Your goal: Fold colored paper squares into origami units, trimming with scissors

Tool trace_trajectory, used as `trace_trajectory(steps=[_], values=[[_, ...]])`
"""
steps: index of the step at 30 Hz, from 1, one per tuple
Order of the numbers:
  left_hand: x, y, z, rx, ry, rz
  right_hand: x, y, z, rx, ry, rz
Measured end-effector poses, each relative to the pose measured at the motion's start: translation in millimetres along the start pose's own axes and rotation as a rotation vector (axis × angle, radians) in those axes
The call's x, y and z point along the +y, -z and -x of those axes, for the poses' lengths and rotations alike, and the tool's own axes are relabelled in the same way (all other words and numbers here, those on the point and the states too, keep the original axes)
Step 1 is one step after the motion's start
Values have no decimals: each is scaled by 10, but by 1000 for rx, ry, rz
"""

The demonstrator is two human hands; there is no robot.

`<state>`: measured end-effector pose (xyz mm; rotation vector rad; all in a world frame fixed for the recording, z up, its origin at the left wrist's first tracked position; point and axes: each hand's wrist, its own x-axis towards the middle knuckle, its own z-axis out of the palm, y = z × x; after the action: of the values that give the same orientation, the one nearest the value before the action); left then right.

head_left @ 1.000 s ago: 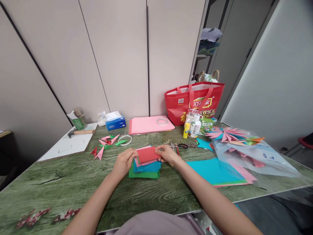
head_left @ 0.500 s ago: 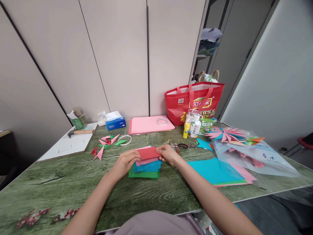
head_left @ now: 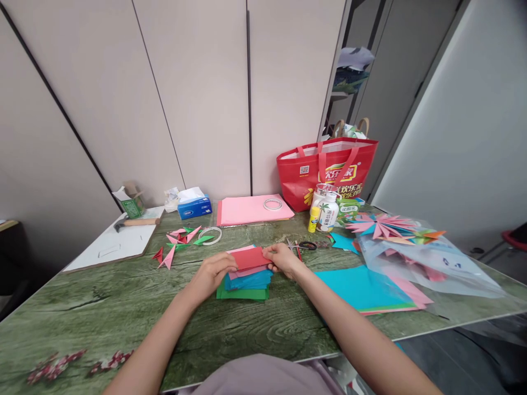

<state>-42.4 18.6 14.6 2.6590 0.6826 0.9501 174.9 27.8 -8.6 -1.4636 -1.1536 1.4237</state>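
Observation:
A small red paper piece [head_left: 249,258] is held between both hands above a pile of cut papers. My left hand [head_left: 211,274] pinches its left end, fingers closed. At the right end, my right hand [head_left: 284,260] grips it between thumb and fingers. Below lie pink slips, then blue papers [head_left: 247,281], with green papers [head_left: 242,294] at the bottom. Scissors [head_left: 302,245] with black handles rest just beyond my right hand, beside something red and thin.
Folded paper pieces [head_left: 181,237] and a tape roll [head_left: 209,236] lie left. Behind are a tissue box [head_left: 195,207], pink sheets [head_left: 247,209], a glue stick [head_left: 313,219] and a red bag [head_left: 296,181]. Blue sheets [head_left: 362,288] lie right; a hammer [head_left: 140,221] sits back left.

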Motion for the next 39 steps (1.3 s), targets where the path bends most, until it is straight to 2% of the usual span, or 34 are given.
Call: trace_trajectory(steps=[8, 17, 26, 30, 35, 39], values=[[8, -6, -9, 26, 13, -4, 10, -4, -6, 1, 6, 19], [33, -52, 18, 78, 30, -162, 20, -22, -11, 16, 1, 49], [-45, 21, 58, 200, -71, -295, -6, -7, 6, 43, 29, 65], [-38, 64, 55, 315, -107, -272, -7, -8, 6, 43, 18, 95], [-25, 52, 60, 450, -34, -268, 37, -8, -27, 43, 40, 163], [-10, 36, 47, 753, 136, -192, 59, 1, -12, 47, 117, 345]])
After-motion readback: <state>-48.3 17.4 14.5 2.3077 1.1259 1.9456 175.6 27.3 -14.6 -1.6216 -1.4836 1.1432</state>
